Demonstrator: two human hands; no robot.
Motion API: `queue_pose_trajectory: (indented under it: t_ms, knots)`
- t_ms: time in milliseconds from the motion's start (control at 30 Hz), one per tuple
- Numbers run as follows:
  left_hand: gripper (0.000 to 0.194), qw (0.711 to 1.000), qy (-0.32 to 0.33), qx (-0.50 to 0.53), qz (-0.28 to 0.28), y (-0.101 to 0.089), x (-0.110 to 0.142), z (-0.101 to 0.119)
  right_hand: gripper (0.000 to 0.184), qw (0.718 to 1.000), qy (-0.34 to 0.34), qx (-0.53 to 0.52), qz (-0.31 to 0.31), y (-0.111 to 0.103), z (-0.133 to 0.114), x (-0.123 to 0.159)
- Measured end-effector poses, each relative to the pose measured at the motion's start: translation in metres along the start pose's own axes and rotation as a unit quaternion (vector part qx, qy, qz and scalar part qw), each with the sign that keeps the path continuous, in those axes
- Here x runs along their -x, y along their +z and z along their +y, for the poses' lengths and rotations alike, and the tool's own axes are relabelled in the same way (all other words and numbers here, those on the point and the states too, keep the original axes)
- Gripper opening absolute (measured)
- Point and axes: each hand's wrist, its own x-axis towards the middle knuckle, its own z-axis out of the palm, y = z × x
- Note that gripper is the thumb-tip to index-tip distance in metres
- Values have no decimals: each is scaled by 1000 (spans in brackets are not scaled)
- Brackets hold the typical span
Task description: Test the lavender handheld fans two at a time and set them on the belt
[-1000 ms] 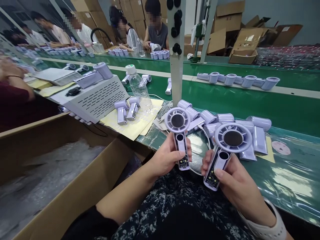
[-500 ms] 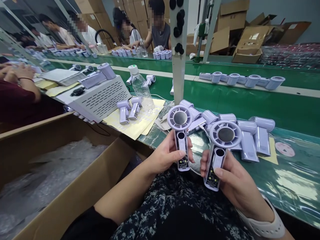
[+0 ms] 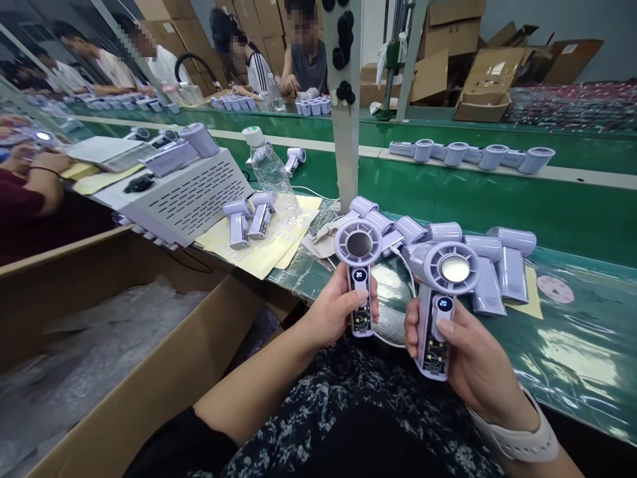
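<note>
Reader: What bears the work?

Legend: The green table (image 3: 587,345), with an open carton (image 3: 184,345) beside it at left. A cluster of lilac fans (image 3: 512,272) lies on the table, just beyond the hands.

Reader: And the held pair?

Legend: Both are raised near the table's close edge, heads uppermost. The left hand (image 3: 328,312) has its fingers wrapped round the handle of the left fan (image 3: 358,255); the right hand (image 3: 472,352) grips the right fan (image 3: 448,285) likewise.

Reader: Which step?

Legend: Apparently a switch-on check: each thumb rests on a front panel, and the left display (image 3: 359,274) and right display (image 3: 444,304) both read "20".

Reader: The next move's demands?

Legend: Probably steady grips, with thumbs clear of the bare circuit boards (image 3: 435,355).
</note>
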Motion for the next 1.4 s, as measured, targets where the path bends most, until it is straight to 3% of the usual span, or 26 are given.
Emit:
queue_pose_trajectory:
  t_ms: [100, 233, 400, 600, 1000, 1200, 1400]
  knots:
    - [46, 1000, 9, 9, 11, -2, 2, -1, 22, 1000, 2, -12, -3, 0, 0, -1]
    - [41, 999, 7, 5, -39, -3, 9, 5, 22, 1000, 5, -21, -19, 4, -1, -1]
    - [44, 1000, -2, 0, -28, -1, 7, 13, 17, 998, 8, -67, 13, 12, -2, -5]
    - [46, 1000, -17, 8, -25, -2, 6, 12, 20, 996, 43, -72, 9, 14, -9, -5]
    - [42, 999, -6, -14, -46, -2, 10, 9, 19, 997, 9, -78, 6, 10, -2, -2]
    - [39, 1000, -3, -20, 19, -3, 6, 1, 19, 997, 60, -46, -11, 9, -5, -1]
    - [45, 996, -39, -29, 76, -2, 4, 3, 19, 996, 63, -25, 52, 19, -7, 3]
